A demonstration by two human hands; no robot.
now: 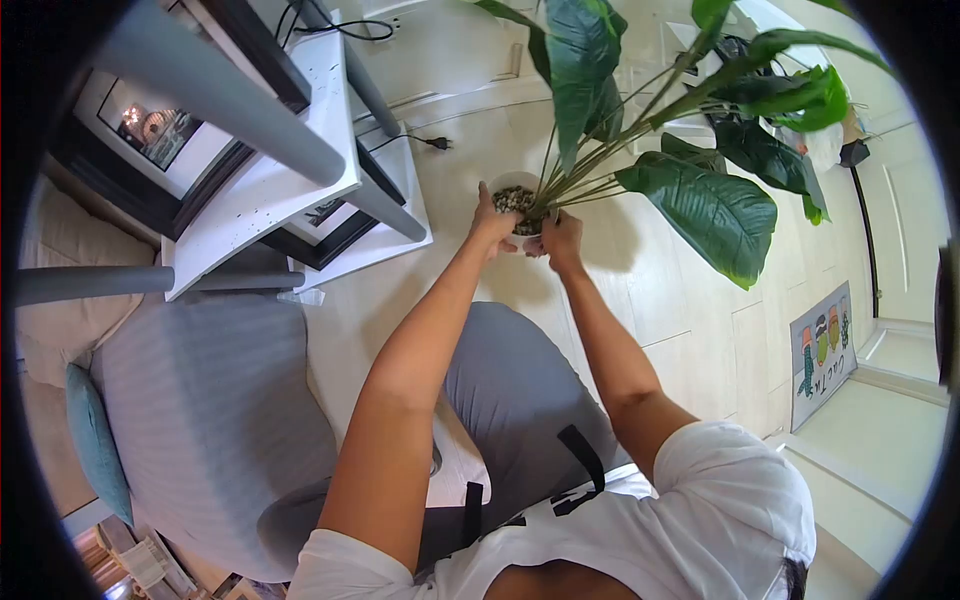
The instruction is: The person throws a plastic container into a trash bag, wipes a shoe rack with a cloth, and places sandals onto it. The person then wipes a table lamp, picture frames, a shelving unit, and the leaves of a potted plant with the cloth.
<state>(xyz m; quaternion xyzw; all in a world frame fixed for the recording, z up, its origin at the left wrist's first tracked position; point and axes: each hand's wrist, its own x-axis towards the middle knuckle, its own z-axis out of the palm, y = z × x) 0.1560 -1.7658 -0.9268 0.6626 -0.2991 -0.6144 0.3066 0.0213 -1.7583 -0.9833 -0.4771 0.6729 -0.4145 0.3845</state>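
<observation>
A white pot filled with pebbles bears a tall plant with large dark green leaves, its stems leaning to the right. My left hand grips the pot's left side, with the thumb at the rim. On the right side, my right hand is closed on the pot near the base of the stems. Some fingers of both hands are hidden around the pot.
At the left stands a white shelf with grey posts and framed pictures. A plug on a black cable lies beside it. A grey sofa is at lower left; a cactus mat lies at right.
</observation>
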